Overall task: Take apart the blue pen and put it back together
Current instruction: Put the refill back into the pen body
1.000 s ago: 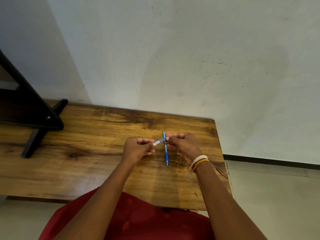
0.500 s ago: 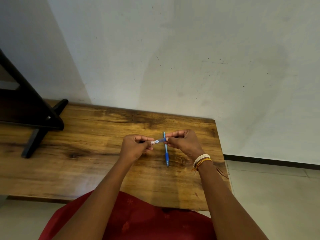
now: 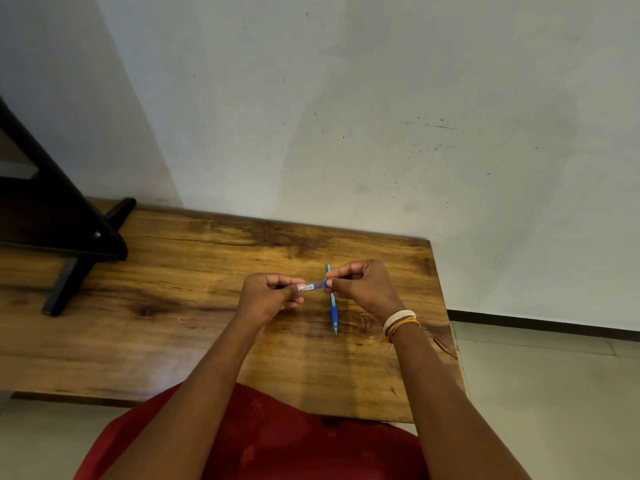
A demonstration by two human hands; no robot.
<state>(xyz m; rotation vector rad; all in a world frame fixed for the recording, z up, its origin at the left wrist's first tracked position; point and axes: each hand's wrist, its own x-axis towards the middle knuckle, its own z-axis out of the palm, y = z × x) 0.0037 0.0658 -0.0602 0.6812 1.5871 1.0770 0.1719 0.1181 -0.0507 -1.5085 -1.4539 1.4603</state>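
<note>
Pen barrel (image 3: 314, 285) pinched between both hands' fingers (image 3: 300, 287) — horizontal.

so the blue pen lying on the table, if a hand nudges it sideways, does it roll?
Probably, a little: the blue pen is slim, round-looking and lies flat on the smooth wooden table. Any clip would stop it, but none is clear here. It looks stiff and light, so a slight push should shift it.

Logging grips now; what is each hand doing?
Left hand: shut on one end of the pen barrel.
Right hand: shut on its other end.
</note>
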